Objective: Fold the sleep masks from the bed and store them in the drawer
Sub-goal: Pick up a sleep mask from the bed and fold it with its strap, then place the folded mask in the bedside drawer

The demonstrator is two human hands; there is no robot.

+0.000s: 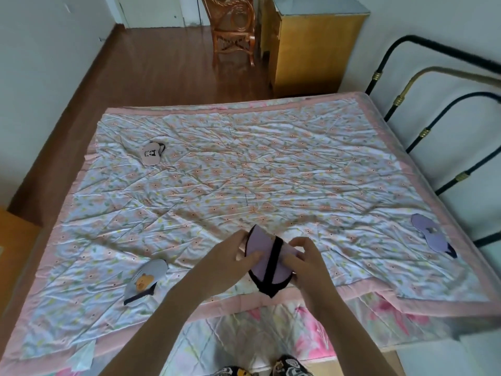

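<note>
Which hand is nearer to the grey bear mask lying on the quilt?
Left. The left hand sits just right of the grey bear mask, holding the lilac mask. The right hand is farther right, on that mask's other side.

No words, numbers or brand names can be read anywhere. The sleep mask [146, 278] near the bed's front left corner carries a small line of dark print above its orange bear picture, but it is too small and blurred to make out. The sleep mask [152, 155] near the left edge farther back shows only a dark cartoon figure, no letters. A short row of tiny dark marks runs along the middle of the quilt [245, 200], also illegible.
</note>
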